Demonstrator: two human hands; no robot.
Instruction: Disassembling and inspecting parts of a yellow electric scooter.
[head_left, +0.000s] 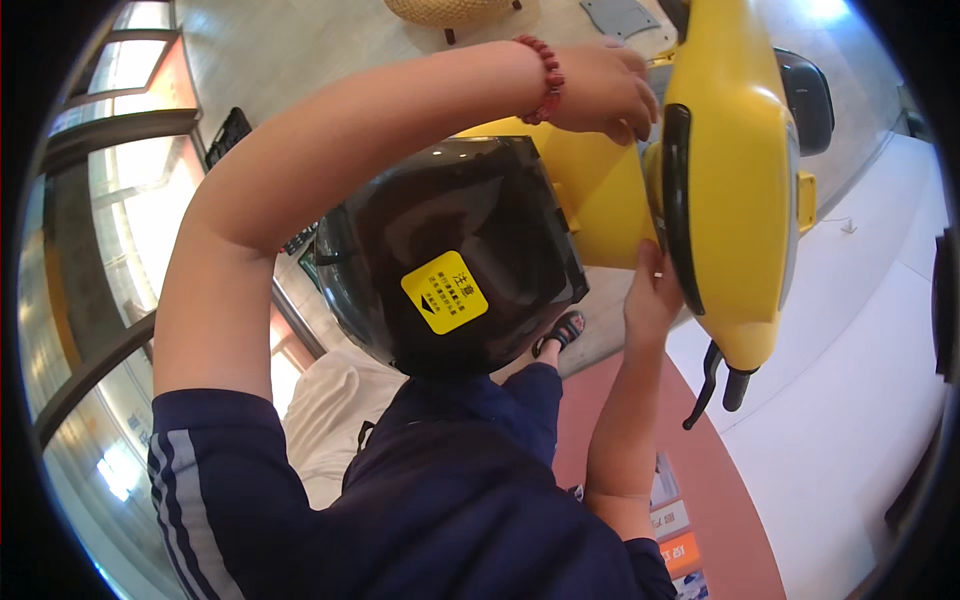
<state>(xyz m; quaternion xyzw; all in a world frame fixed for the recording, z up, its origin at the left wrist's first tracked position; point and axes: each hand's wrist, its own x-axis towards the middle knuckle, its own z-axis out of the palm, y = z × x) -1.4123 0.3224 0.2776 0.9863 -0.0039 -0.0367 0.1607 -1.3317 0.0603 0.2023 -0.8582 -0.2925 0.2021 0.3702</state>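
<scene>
A yellow scooter front [730, 190] with a long black strip and a handlebar grip [737, 390] stands upright at right. Left of it is a yellow body panel [595, 200], beside a glossy black seat or box [430, 210] bearing a yellow label. My left hand [600, 90] reaches over the black part, its fingers curled at the upper end of the gap between the yellow parts; what they grip is unclear. My right hand [650, 300] has its fingers closed at the lower edge of the yellow panel, against the front section.
A glazed wall [115, 250] with dark frames runs down the left. A woven stool [445, 12] stands at the top. A pink curved surface [720, 500] and a white platform [840, 400] lie at lower right, with cream cloth [320, 420] at lower left.
</scene>
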